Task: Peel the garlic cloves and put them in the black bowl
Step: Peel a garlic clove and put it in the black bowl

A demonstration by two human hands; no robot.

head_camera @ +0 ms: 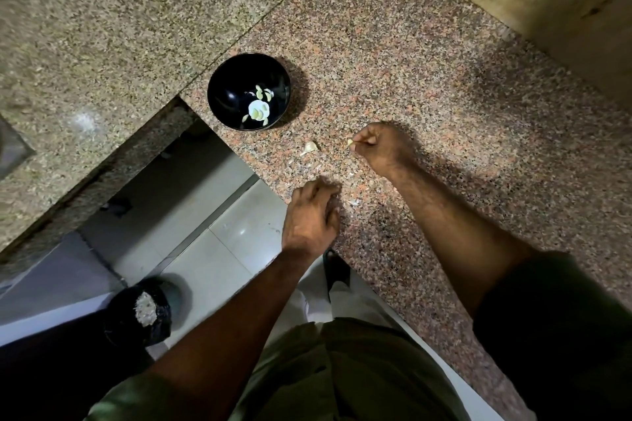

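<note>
one clove sat pinched in the fingertips of the right hand, and the black bowl lay toward ten o'clock from that grip, nearer this hand than the left hand. another clove, seemingly unpeeled, lay on the counter between grip and bowl. the left hand's fingers were loosely curled on the counter, holding nothing visible.

We see a speckled, polished stone counter, pinkish at centre and greyer at upper left. The black bowl looks glossy. Lower left, smooth floor tiles shine beside a crinkled black plastic bag; our sleeve is matt green cloth.
</note>
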